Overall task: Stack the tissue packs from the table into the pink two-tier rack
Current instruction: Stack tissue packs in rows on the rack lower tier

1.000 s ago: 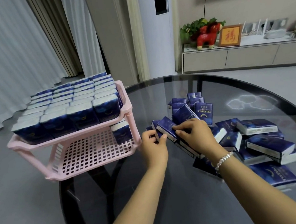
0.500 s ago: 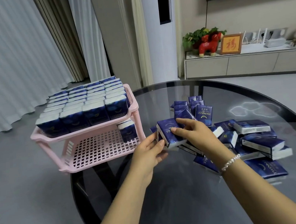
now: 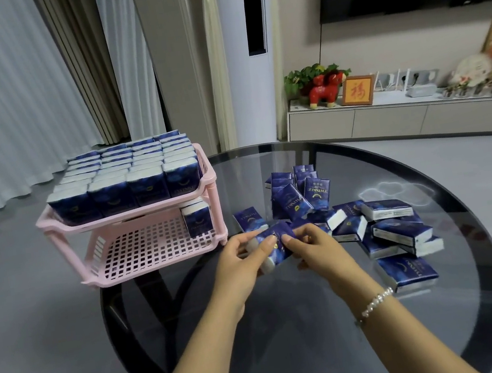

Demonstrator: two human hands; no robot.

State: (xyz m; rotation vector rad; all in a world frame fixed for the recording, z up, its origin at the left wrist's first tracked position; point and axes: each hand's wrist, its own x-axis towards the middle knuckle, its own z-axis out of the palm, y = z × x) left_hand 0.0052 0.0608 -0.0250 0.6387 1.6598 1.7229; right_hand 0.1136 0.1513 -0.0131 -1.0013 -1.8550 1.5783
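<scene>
Pink plastic two-tier rack (image 3: 208, 177) sits at the table's left edge; I note its upper tier is packed with upright tissue packs (image 3: 120, 174) in tight rows; the lower tier, a perforated floor, carries one upright pack (image 3: 197, 219) in its right rear corner.

Both hands work over the dark glass table (image 3: 292, 324), just right of the rack's front corner; I read the left hand (image 3: 242, 270) as curled round the near end of a blue tissue pack (image 3: 275, 244), thumb across its top; the right hand (image 3: 316, 249) pinches the same pack from the other side with its fingertips; the pack lies tilted between them, its white end toward me.

One single pack (image 3: 249, 219) lies flat on the glass just beyond the hands; the loose pile of packs (image 3: 373, 224) spreads to the right, some leaning upright, others flat and overlapping; one pack (image 3: 408, 272) lies apart at the pile's near side.

A bead bracelet (image 3: 376, 302) circles the right wrist.
</scene>
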